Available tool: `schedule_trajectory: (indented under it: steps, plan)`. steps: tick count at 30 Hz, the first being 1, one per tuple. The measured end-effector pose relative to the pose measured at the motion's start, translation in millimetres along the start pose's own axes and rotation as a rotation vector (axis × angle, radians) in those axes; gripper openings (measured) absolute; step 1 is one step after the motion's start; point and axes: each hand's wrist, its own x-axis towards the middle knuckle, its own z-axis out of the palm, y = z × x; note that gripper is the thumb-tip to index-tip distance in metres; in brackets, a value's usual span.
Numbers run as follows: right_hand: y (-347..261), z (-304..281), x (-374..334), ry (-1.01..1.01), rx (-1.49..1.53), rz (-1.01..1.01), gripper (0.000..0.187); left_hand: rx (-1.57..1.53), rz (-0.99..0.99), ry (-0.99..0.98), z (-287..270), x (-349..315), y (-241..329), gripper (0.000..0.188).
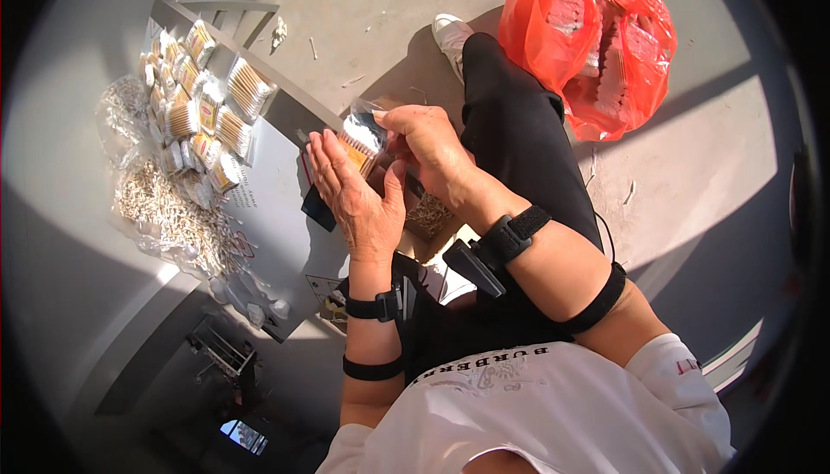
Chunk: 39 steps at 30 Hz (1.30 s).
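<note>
Between my two hands is a small clear bag of cotton swabs (pixel 358 153) with white tips and an orange label. My left hand (pixel 359 206) holds its lower left side, the fingers straight along it and the thumb on the other side. At the bag's upper right, my right hand (pixel 432 147) pinches the clear plastic edge; some of its fingertips are hidden. Below the hands, partly covered by them, an open box (pixel 430 217) contains loose swab sticks.
On the grey table (pixel 281 188) to my left lie several filled swab packs (pixel 207 111) and a heap of loose swabs (pixel 164 206). A red plastic bag (pixel 540 28) with swab packs inside stands on the floor at the far right. Stray swabs dot the floor.
</note>
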Motion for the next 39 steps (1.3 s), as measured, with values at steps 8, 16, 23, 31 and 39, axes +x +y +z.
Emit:
schedule_trajectory:
  steps: [8, 16, 23, 31, 39]
  plan:
    - [7.7, 2.8, 6.7, -0.092, 0.063, -0.003, 0.013, -0.066, -0.027, 0.092, 18.6, -1.8, -3.3, 0.085]
    - [9.2, 3.2, 9.0, -0.082, 0.183, 0.088, 0.015, -0.131, -0.069, 0.071, 18.7, -3.7, -3.1, 0.081]
    - [9.0, 3.7, 13.6, -0.064, 0.176, 0.156, 0.013, -0.093, -0.083, 0.049, 19.8, -4.2, -0.2, 0.083]
    - [12.2, 2.3, 22.3, -0.115, -0.116, -0.040, 0.013, -0.034, -0.010, 0.007, 17.1, -2.9, -0.6, 0.087]
    - [20.0, 5.6, 24.0, -0.129, 0.097, 0.080, 0.013, -0.050, -0.049, 0.008, 18.3, -5.1, -1.9, 0.086]
